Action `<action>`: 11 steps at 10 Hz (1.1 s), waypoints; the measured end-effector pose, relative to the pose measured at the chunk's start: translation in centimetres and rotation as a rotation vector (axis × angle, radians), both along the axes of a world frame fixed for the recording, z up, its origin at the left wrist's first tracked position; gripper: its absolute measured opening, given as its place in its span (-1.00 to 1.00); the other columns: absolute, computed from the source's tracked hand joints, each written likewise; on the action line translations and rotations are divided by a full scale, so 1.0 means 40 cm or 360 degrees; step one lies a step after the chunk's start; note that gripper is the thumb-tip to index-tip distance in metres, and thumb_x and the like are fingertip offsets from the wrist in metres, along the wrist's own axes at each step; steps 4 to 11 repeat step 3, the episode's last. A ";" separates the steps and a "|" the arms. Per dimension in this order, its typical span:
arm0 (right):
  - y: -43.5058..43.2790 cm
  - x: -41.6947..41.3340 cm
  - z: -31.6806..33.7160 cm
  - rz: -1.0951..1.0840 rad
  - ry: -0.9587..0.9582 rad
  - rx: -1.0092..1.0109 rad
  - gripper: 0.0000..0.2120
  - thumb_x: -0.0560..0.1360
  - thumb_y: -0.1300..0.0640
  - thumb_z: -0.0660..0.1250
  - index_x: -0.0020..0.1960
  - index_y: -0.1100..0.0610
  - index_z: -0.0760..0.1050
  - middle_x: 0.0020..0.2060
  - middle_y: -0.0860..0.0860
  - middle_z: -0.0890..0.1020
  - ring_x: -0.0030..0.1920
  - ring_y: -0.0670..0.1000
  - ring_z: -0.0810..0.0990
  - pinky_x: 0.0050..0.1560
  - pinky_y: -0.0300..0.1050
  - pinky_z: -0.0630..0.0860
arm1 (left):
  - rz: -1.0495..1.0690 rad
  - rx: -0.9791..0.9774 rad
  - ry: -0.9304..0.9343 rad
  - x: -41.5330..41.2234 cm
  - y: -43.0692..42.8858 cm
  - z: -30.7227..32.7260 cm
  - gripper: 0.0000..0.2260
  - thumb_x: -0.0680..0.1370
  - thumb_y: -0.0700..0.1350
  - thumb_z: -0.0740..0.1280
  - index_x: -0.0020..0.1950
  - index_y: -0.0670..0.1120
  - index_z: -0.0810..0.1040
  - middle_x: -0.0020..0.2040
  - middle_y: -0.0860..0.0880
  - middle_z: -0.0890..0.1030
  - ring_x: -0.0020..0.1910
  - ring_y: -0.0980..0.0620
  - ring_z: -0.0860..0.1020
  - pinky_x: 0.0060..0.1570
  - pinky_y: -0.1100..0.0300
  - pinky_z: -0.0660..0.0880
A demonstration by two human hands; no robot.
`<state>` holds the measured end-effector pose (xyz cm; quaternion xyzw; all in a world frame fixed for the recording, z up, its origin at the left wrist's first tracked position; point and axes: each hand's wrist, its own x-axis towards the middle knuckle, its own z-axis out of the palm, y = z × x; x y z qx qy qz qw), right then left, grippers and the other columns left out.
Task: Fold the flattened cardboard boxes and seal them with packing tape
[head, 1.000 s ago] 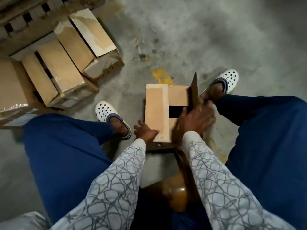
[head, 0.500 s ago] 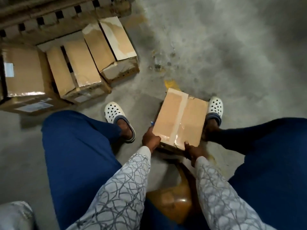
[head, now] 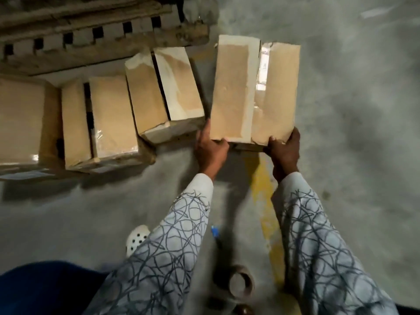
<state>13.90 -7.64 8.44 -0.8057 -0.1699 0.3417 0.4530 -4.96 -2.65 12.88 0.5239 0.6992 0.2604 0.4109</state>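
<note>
Here, the taped cardboard box (head: 234, 87) sits at twelve o'clock of the view, held at its near edge by both hands. The left hand (head: 212, 148) clamps the seven o'clock corner, thumb on top, and the right hand (head: 284, 151) clamps the five o'clock corner likewise. Just at its nine o'clock stands a row of folded boxes (head: 145, 92) beside a pallet (head: 91, 30). A tape roll (head: 241, 285) lies on the floor (head: 363, 155) at six o'clock.
</note>
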 end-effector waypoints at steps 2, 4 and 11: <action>0.318 0.025 -0.056 0.0468 -0.0334 -0.0184 -0.29 0.42 0.03 0.41 0.52 0.07 0.28 0.29 0.17 0.47 0.23 0.17 0.50 0.23 -0.05 0.48 | 0.0135 -0.0134 0.0236 0.028 0.223 -0.148 -0.52 0.49 -0.12 0.42 0.42 -0.10 0.50 0.25 -0.19 0.56 0.26 -0.16 0.51 0.29 0.06 0.44; 0.352 0.009 -0.046 0.0735 -0.0437 -0.0600 -0.18 0.55 -0.03 0.36 0.63 0.13 -0.02 0.53 0.23 0.18 0.49 0.17 0.25 0.40 -0.01 0.29 | -0.0043 -0.0277 0.0199 0.008 0.226 -0.174 -0.48 0.49 -0.04 0.36 0.45 -0.10 0.46 0.27 -0.22 0.56 0.27 -0.21 0.51 0.27 -0.02 0.47; 0.352 0.009 -0.046 0.0735 -0.0437 -0.0600 -0.18 0.55 -0.03 0.36 0.63 0.13 -0.02 0.53 0.23 0.18 0.49 0.17 0.25 0.40 -0.01 0.29 | -0.0043 -0.0277 0.0199 0.008 0.226 -0.174 -0.48 0.49 -0.04 0.36 0.45 -0.10 0.46 0.27 -0.22 0.56 0.27 -0.21 0.51 0.27 -0.02 0.47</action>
